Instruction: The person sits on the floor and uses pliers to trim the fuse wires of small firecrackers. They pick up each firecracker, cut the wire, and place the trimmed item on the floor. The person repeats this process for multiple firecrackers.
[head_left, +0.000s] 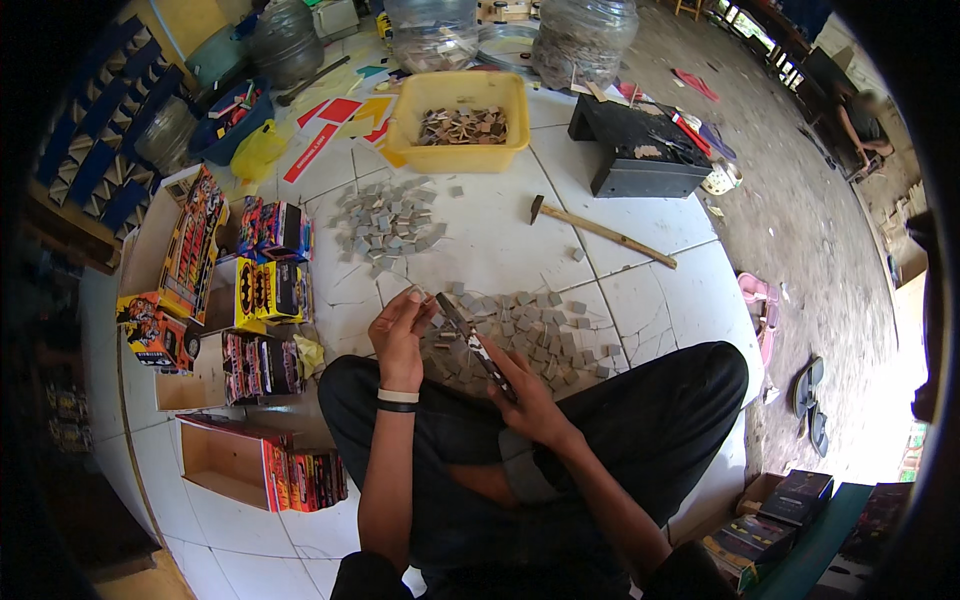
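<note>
Right hand (525,395) clamped round dark long tool (470,342), centre | left hand (400,328) pinched together by its far tip, contents too small to tell | near heap (548,345) and far-left heap (385,225) of grey pieces, loose | work seems partway; which heap is finished, unclear | yellow tub (460,158) far, part-filled

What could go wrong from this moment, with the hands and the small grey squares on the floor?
The left hand is close to the end of the dark elongated object in the right hand, so a slip might hurt it. The right leg is beside the nearer heap of grey squares and might scatter some if it shifts.
</note>
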